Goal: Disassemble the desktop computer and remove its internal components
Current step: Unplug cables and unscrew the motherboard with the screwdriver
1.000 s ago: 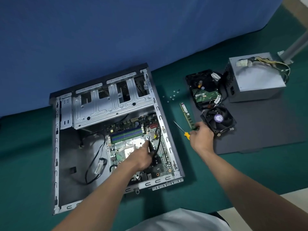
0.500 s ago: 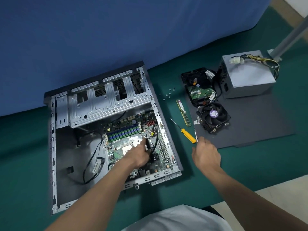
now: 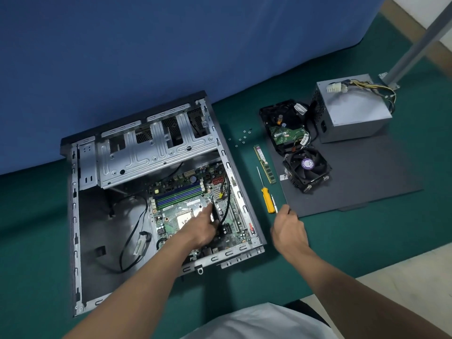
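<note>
The open desktop case lies on its side on the green table. The green motherboard sits in its right half, under the silver drive cage. My left hand rests on the board beside the CPU socket and grips a slim black tool whose tip points up the board. My right hand is outside the case to the right. It pinches the end of a thin silver tool right next to the yellow screwdriver.
Lying right of the case are a RAM stick, several loose screws, a hard drive, a cooler fan and the power supply on a dark panel. A metal pole stands far right. Black cables loop inside the case.
My right hand drew back from the fan and RAM stick toward me and now holds the thin silver tool by the yellow screwdriver. My left hand stayed on the motherboard.
</note>
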### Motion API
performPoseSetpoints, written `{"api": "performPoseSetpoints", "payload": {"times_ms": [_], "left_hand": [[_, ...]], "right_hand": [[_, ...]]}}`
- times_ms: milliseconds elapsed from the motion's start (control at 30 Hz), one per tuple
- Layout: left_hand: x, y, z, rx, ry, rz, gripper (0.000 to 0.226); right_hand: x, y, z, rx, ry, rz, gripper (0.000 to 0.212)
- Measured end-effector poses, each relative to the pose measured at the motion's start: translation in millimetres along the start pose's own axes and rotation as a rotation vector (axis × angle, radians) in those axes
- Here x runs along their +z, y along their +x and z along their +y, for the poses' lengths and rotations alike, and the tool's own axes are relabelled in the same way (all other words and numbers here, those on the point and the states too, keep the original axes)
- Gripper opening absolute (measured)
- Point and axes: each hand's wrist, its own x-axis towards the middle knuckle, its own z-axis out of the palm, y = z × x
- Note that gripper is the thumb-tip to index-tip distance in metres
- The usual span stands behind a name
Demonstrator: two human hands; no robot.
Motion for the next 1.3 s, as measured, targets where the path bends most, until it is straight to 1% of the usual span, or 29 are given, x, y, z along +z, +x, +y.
{"api": "performPoseSetpoints", "payload": {"times_ms": [67, 133, 200, 267, 333, 433, 533, 600, 667, 733, 767, 867, 900, 933, 1000, 1033, 1067, 1133, 1167, 1233, 1300], "left_hand": [[1.2, -1.6, -0.3, 0.008, -0.002, -0.001, 0.066], [1.1, -2.4, -0.2, 0.005, 0.008, 0.003, 0.066], [0.4, -2.4, -1.0, -0.002, 0.016, -0.001, 0.065], [0.3, -2.1, -2.5, 0.000, 0.008, -0.006, 0.065], [1.0, -2.9, -4.0, 0.007, 0.009, -0.004, 0.064], [0.8, -4.1, -6.2, 0.019, 0.019, 0.005, 0.062], [-4.0, -10.2, -9.8, 0.028, 0.066, 0.048, 0.053], [-9.9, -19.3, -16.4, 0.050, 0.098, 0.123, 0.049], [-16.0, -30.6, -28.6, 0.059, 0.088, 0.187, 0.048], [-22.8, -41.5, -45.5, 0.024, 0.089, 0.172, 0.049], [-26.2, -46.8, -54.5, -0.005, 0.089, 0.138, 0.048], [-34.4, -58.5, -78.1, -0.083, 0.084, 0.075, 0.046], [-37.0, -60.9, -83.7, -0.094, 0.074, 0.084, 0.044], [-38.8, -62.0, -88.7, -0.100, 0.054, 0.103, 0.039], [-39.5, -62.2, -98.3, -0.104, -0.026, 0.157, 0.019], [-39.3, -62.6, -101.8, -0.104, -0.064, 0.183, 0.014], [-38.7, -62.4, -105.0, -0.101, -0.090, 0.200, 0.014], [-37.0, -60.5, -109.7, -0.076, -0.135, 0.211, 0.017], [-36.6, -59.4, -111.3, -0.062, -0.159, 0.208, 0.017], [-37.5, -57.5, -114.7, -0.035, -0.193, 0.200, 0.019], [-40.2, -56.7, -115.3, -0.013, -0.202, 0.197, 0.018]], "right_hand": [[-0.8, 2.4, -1.8, 0.000, 0.007, 0.010, 0.033], [-2.8, 4.6, -2.9, 0.016, 0.050, 0.010, 0.028], [-6.6, 4.6, -4.0, 0.046, 0.149, 0.007, 0.028], [-10.8, 2.7, -4.7, 0.040, 0.294, 0.025, 0.022], [-17.0, 0.5, -6.3, 0.007, 0.437, 0.063, 0.015], [-34.7, -4.2, -15.3, -0.044, 0.590, 0.120, 0.010], [-53.4, -10.4, -28.9, -0.134, 0.657, 0.132, 0.011], [-64.3, -16.7, -39.4, -0.211, 0.709, 0.149, 0.012], [-74.0, -24.9, -52.1, -0.299, 0.712, 0.164, 0.011], [-79.5, -34.8, -66.5, -0.418, 0.639, 0.149, 0.010], [-80.2, -39.8, -73.7, -0.490, 0.542, 0.146, 0.010], [-75.6, -54.3, -97.0, -0.712, 0.091, 0.196, 0.013], [-72.1, -57.2, -105.8, -0.758, 0.034, 0.155, 0.013], [-67.4, -58.4, -114.9, -0.801, 0.026, 0.076, 0.012], [-53.9, -57.9, -130.9, -0.844, -0.026, -0.096, 0.011], [-46.2, -56.0, -137.2, -0.847, -0.098, -0.167, 0.012], [-38.9, -53.6, -141.0, -0.833, -0.186, -0.229, 0.018], [-29.4, -46.6, -143.8, -0.761, -0.381, -0.333, 0.034], [-28.6, -42.8, -142.1, -0.716, -0.453, -0.381, 0.039], [-31.0, -36.1, -137.1, -0.635, -0.500, -0.426, 0.036], [-35.2, -30.9, -134.8, -0.601, -0.481, -0.363, 0.028]]}}
